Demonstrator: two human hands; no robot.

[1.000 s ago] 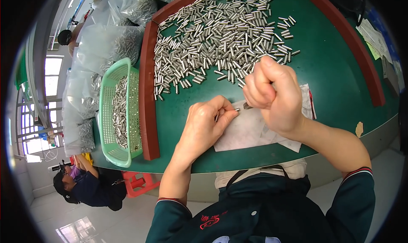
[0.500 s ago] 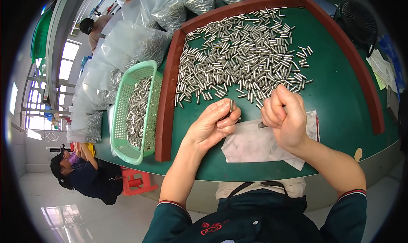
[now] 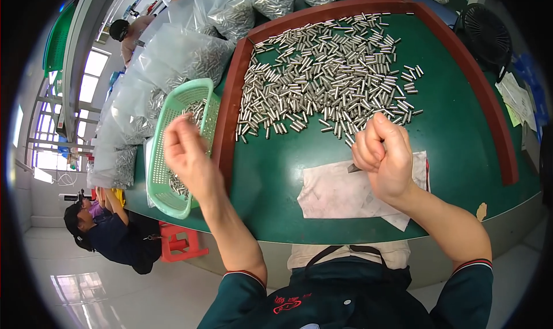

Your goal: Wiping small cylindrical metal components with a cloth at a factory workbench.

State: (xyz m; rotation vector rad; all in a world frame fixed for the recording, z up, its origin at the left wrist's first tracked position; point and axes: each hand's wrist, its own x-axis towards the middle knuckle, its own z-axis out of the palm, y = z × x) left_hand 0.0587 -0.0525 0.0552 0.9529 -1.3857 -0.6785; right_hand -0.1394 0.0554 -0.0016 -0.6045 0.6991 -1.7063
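Note:
My left hand is over the green plastic basket, which holds many short metal pins. Motion smears its fingers, and I cannot tell whether a pin is in them. Above the stained white cloth, my right hand is closed in a fist. A dark, flat-ended tool sticks out from the fist's lower left side; the rest of it is hidden. Beyond both hands, a wide layer of loose shiny metal pins covers much of the green tabletop.
A raised dark-red border frames the pins on three sides. Clear plastic bags of pins line the far left. A black fan and papers lie at right. A person is beside a red stool.
My left hand has moved left from the table's middle, where it pinched a metal pin, to above the basket. My right hand has stayed nearly still, closed.

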